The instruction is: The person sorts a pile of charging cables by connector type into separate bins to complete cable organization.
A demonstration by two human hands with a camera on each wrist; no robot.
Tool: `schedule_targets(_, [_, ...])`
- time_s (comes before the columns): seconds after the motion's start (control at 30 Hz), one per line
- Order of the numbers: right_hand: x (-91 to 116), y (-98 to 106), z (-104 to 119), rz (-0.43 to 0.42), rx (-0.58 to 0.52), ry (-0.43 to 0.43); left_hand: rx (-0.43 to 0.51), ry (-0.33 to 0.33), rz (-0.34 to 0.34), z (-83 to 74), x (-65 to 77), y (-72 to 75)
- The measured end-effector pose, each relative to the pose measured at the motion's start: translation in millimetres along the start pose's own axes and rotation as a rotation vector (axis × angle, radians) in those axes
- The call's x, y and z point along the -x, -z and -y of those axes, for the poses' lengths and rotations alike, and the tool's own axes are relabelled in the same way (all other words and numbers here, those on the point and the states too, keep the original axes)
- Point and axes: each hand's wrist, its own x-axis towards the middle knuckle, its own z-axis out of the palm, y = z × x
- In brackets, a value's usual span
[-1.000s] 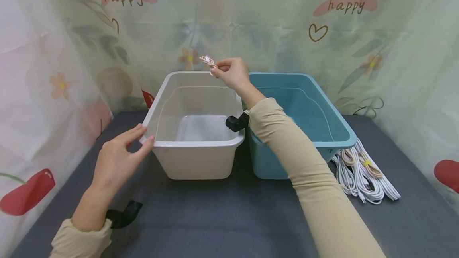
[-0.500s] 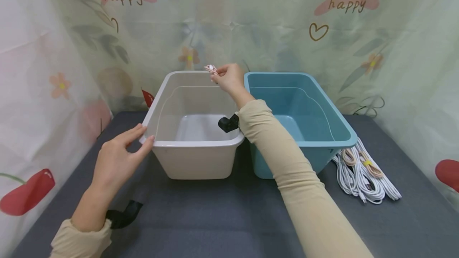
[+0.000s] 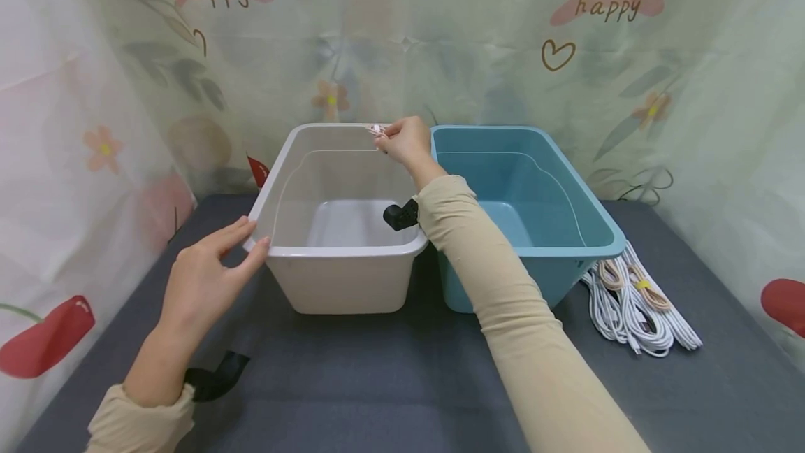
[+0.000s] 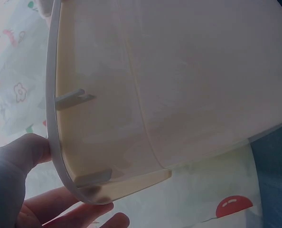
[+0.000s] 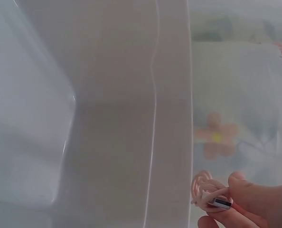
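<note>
In the head view my right hand (image 3: pixel 409 142) pinches a small coiled pale-pink USB cable (image 3: pixel 376 131) above the far right corner of the cream plastic bin (image 3: pixel 349 282). The right wrist view shows that cable (image 5: pixel 210 192) between thumb and fingers, its metal USB plug (image 5: pixel 221 204) visible, beside the bin's rim. My left hand (image 3: pixel 207 271) grips the near left corner of the cream bin's rim. In the left wrist view the thumb (image 4: pixel 34 147) lies on one side of the rim and the fingers (image 4: pixel 67 204) on the other.
A blue plastic bin (image 3: pixel 604 252) stands close to the right of the cream one. Right of it, several bundled white and beige cables (image 3: pixel 648 313) lie on the dark cloth (image 3: pixel 390 383). A printed curtain (image 3: pixel 402 19) hangs behind and at both sides.
My right hand has lowered with the pink cable, from above the bin's far rim to about rim height. The left hand keeps its place on the corner.
</note>
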Motion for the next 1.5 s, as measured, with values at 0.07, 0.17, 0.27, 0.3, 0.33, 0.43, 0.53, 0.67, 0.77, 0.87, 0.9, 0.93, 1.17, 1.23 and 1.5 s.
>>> schedule_targets(0.07, [0,0,0,0.003,0.0,-0.003,-0.002,0.001,0.001,0.2,0.1,0.1])
schedule_targets(0.17, [0,0,-1,0.002,0.014,-0.002,-0.003,0.004,0.005,0.3,0.3,0.3])
schedule_targets(0.27, [0,2,-1,0.007,0.016,-0.008,-0.003,0.006,0.008,0.1,0.4,0.3])
schedule_targets(0.3, [0,2,-2,0.012,0.012,-0.015,-0.003,0.007,0.008,0.0,0.5,0.3])
schedule_targets(0.33, [0,2,-2,0.018,0.007,-0.023,-0.002,0.006,0.006,0.0,0.6,0.2])
schedule_targets(0.43, [-2,3,-3,0.062,0.009,-0.051,-0.002,0.005,0.002,-0.1,0.6,-0.1])
schedule_targets(0.53, [-3,4,-4,0.104,0.037,-0.055,-0.001,0.002,-0.002,0.0,0.5,0.0])
schedule_targets(0.67, [-3,4,-5,0.116,0.061,-0.031,-0.001,0.0,-0.001,0.0,0.4,-0.3])
schedule_targets(0.77, [-1,5,-4,0.121,0.074,-0.004,0.0,0.002,-0.001,0.5,0.5,-0.8])
schedule_targets(0.87, [2,9,-1,0.144,0.071,0.022,0.002,0.003,-0.001,0.9,0.7,-0.8])
schedule_targets(0.9, [3,11,0,0.155,0.064,0.028,0.004,0.002,-0.002,0.9,0.8,-0.7])
schedule_targets(0.93, [4,14,2,0.167,0.055,0.03,0.004,0.0,-0.004,0.9,0.8,-0.6])
schedule_targets(1.17, [11,37,9,0.238,-0.003,0.052,0.012,0.0,-0.004,0.3,1.4,-0.1])
schedule_targets(1.23, [13,44,9,0.252,-0.013,0.051,0.013,0.0,-0.005,0.5,1.2,-0.5])
schedule_targets(1.5, [21,79,6,0.264,-0.001,0.067,0.013,0.0,-0.013,0.7,0.5,-1.5])
